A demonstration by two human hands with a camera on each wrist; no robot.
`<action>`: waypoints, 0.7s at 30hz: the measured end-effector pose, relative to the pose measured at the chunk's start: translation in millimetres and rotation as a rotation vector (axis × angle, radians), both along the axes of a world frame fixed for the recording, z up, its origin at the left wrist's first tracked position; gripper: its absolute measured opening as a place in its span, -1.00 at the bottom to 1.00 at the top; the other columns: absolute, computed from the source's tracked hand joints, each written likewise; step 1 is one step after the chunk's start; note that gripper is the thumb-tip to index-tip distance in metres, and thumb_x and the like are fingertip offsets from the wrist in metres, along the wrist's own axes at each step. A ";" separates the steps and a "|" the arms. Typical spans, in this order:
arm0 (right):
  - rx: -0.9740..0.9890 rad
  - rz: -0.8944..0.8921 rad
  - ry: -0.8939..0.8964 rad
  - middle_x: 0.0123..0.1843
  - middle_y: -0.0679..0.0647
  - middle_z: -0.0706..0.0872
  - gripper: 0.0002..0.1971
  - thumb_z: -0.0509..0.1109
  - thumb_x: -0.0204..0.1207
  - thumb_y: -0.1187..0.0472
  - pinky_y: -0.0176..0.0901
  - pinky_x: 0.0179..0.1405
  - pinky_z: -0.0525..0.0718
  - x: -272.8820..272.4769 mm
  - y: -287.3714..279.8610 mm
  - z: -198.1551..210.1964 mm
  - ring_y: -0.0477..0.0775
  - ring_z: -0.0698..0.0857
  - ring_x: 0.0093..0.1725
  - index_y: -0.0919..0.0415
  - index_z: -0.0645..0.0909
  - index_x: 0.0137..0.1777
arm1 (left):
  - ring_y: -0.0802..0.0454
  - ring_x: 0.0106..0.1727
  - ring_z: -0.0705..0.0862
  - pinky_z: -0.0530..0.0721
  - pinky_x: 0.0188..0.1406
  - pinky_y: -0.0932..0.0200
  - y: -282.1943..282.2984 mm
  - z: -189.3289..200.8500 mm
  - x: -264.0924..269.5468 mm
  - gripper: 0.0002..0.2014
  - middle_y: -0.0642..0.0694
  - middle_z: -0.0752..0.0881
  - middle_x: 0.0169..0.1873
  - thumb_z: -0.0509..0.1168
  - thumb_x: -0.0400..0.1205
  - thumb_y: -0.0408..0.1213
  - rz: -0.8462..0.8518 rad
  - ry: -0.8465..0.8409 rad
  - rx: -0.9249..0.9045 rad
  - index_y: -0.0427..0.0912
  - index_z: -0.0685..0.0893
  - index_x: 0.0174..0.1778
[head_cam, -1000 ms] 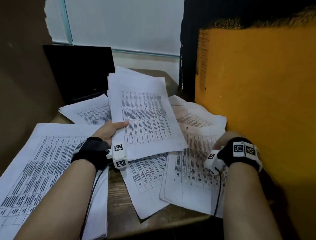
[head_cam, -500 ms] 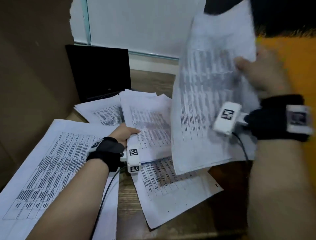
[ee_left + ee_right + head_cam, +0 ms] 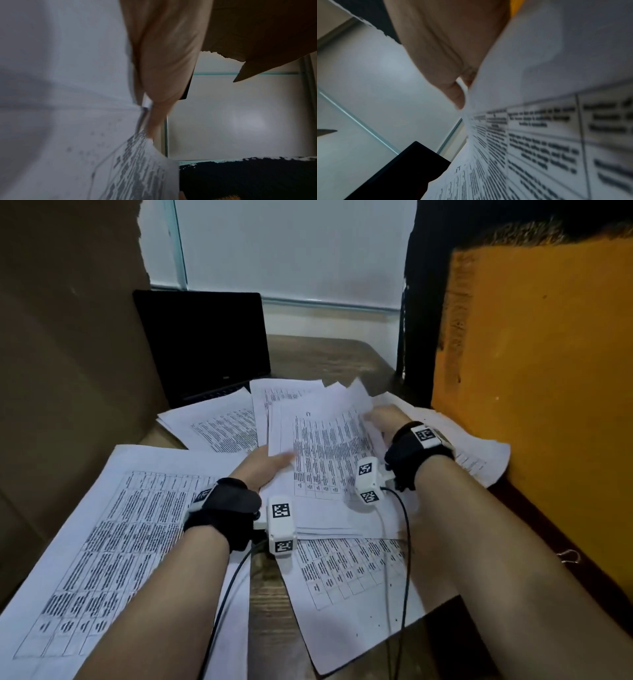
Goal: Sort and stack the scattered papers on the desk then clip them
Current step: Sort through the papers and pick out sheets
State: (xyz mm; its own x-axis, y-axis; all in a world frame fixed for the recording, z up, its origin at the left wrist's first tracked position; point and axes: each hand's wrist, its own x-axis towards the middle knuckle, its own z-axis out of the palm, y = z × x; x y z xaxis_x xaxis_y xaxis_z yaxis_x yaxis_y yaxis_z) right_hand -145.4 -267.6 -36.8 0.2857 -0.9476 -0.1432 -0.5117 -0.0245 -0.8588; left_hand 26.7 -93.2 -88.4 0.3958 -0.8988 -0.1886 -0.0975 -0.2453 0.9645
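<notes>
White sheets printed with tables lie scattered over the wooden desk [image 3: 329, 357]. In the middle, a gathered stack of papers [image 3: 322, 453] is held between both hands. My left hand [image 3: 263, 470] grips its left edge, thumb on top, and the left wrist view shows the papers [image 3: 60, 94] pinched under that thumb. My right hand [image 3: 380, 419] pinches the stack's upper right edge; the right wrist view shows the printed sheet [image 3: 539, 135] against the thumb. More sheets lie at the left [image 3: 113, 529], behind [image 3: 219, 422], in front [image 3: 346, 577] and at the right [image 3: 479, 453]. A binder clip [image 3: 570, 556] sits at the right.
A black laptop [image 3: 202, 347] stands open at the back of the desk. Brown cardboard [image 3: 68, 354] walls the left side. An orange panel [image 3: 541, 371] stands close on the right, with a dark strip [image 3: 421, 302] beside it.
My right hand lifted a sheet from the right side, swung it up, and brought it down onto the stack that my left hand holds. The left hand stayed on the stack.
</notes>
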 end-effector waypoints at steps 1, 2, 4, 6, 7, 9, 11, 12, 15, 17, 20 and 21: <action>0.052 0.006 -0.076 0.44 0.27 0.60 -0.58 0.31 0.63 0.24 0.05 0.40 0.55 -3.0 5.7 -2.6 0.30 0.59 0.40 0.40 0.51 0.44 | -0.10 0.42 0.55 0.45 0.40 0.08 -1.9 -1.8 0.3 -0.47 -0.14 0.55 0.46 0.32 0.66 -0.18 -0.013 -0.002 -0.016 -0.26 0.41 0.53; 0.096 0.013 -0.147 0.40 0.26 0.63 -0.61 0.36 0.60 0.22 0.14 0.40 0.55 -8.2 9.7 -6.2 0.29 0.62 0.35 0.39 0.56 0.37 | -0.12 0.35 0.60 0.51 0.34 0.09 -2.4 -0.8 -0.7 -0.52 -0.18 0.59 0.41 0.33 0.65 -0.33 0.000 0.028 -0.040 -0.28 0.45 0.50; 0.120 0.018 -0.190 0.23 0.20 0.74 -0.66 0.44 0.51 0.09 0.11 0.25 0.63 -22.1 24.4 -5.4 0.22 0.69 0.16 0.27 0.66 0.21 | -0.18 0.26 0.64 0.56 0.31 0.04 -2.6 -1.3 -0.4 -0.56 -0.23 0.62 0.36 0.29 0.65 -0.46 0.078 0.127 -0.117 -0.29 0.46 0.48; 0.114 -0.041 -0.155 -0.09 0.17 0.70 -0.73 0.39 0.56 0.01 0.02 -0.02 0.62 -46.7 31.7 -7.9 0.17 0.64 -0.12 0.23 0.65 0.03 | -0.26 0.22 0.67 0.61 0.28 -0.18 -1.6 0.3 2.7 -0.61 -0.27 0.64 0.32 0.26 0.66 -0.48 0.167 0.317 -0.232 -0.23 0.48 0.43; 0.160 -0.056 -0.148 -0.22 0.16 0.62 -0.72 0.33 0.61 0.02 -0.02 -0.16 0.60 -59.7 32.5 -10.9 0.15 0.59 -0.27 0.27 0.60 0.00 | -0.28 0.19 0.69 0.65 0.21 -0.24 -0.8 1.8 4.5 -0.65 -0.27 0.66 0.29 0.24 0.67 -0.48 0.199 0.419 -0.290 -0.19 0.49 0.38; 0.263 -0.010 -0.101 -0.27 0.22 0.58 -0.66 0.33 0.64 0.03 0.00 -0.29 0.64 -81.3 33.1 -15.3 0.18 0.61 -0.38 0.37 0.54 0.08 | -0.22 0.05 0.74 0.74 -0.05 -0.12 1.2 4.9 9.0 -0.71 -0.27 0.71 0.18 0.22 0.69 -0.42 0.261 0.533 -0.331 -0.22 0.51 0.35; 0.319 0.101 0.009 -0.18 0.32 0.69 -0.61 0.44 0.56 0.08 0.04 -0.29 0.72 -87.3 32.4 -17.3 0.26 0.72 -0.29 0.43 0.56 0.14 | -0.15 -0.08 0.79 0.77 -0.27 0.03 2.1 3.7 12.5 -0.65 -0.25 0.77 0.06 0.25 0.69 -0.31 0.296 0.642 -0.343 -0.29 0.54 0.40; 0.334 0.178 0.095 -0.13 0.32 0.74 -0.63 0.48 0.53 0.09 -0.01 -0.30 0.71 -86.8 32.4 -16.4 0.25 0.74 -0.26 0.41 0.61 0.12 | -0.12 -0.12 0.82 0.77 -0.31 0.06 2.8 4.2 12.6 -0.64 -0.23 0.80 -0.01 0.26 0.69 -0.24 0.300 0.699 -0.360 -0.28 0.57 0.38; 0.356 0.455 0.281 -0.12 0.16 0.80 -0.79 0.53 0.48 0.12 -0.14 -0.30 0.67 -75.0 47.7 -8.3 0.09 0.75 -0.24 0.25 0.68 -0.02 | -0.09 -0.16 0.84 0.79 -0.37 0.07 3.5 8.3 8.7 -0.68 -0.22 0.84 -0.13 0.24 0.68 -0.13 0.243 0.836 -0.430 -0.28 0.71 0.19; 0.379 0.650 0.365 -0.11 0.09 0.84 -0.78 0.55 0.47 0.22 -0.19 -0.26 0.72 -65.0 55.6 -10.4 0.06 0.81 -0.16 0.30 0.68 0.04 | -0.14 -0.26 0.84 0.76 -0.49 0.03 6.4 13.9 4.1 -0.70 -0.29 0.84 -0.23 0.24 0.65 -0.19 0.175 0.928 -0.465 -0.34 0.80 -0.09; 0.261 0.689 0.381 -0.03 0.17 0.85 -0.61 0.63 0.35 0.17 -0.04 -0.08 0.78 -59.3 53.6 -23.5 0.19 0.83 -0.01 0.42 0.67 0.06 | -0.11 -0.35 0.83 0.73 -0.56 0.08 8.4 16.9 4.8 -0.75 -0.26 0.84 -0.31 0.43 0.28 -0.22 0.118 0.932 -0.470 -0.36 0.84 -0.30; 0.170 0.616 0.281 0.06 0.23 0.83 -0.62 0.62 0.38 0.15 0.04 -0.01 0.75 -61.1 48.5 -25.1 0.25 0.80 0.05 0.35 0.70 0.11 | -0.08 -0.32 0.84 0.75 -0.52 0.11 7.7 15.0 6.7 -0.76 -0.23 0.84 -0.30 0.41 0.33 -0.22 0.113 0.927 -0.484 -0.34 0.85 -0.29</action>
State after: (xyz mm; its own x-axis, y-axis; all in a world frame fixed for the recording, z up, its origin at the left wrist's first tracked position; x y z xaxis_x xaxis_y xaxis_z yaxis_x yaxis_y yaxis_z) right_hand -206.5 -219.1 -61.9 0.6946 -0.5825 -0.4222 -0.6508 -0.2585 -0.7139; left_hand 33.4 -85.5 -73.4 0.3661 -0.9261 -0.0909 0.7284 0.2244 0.6474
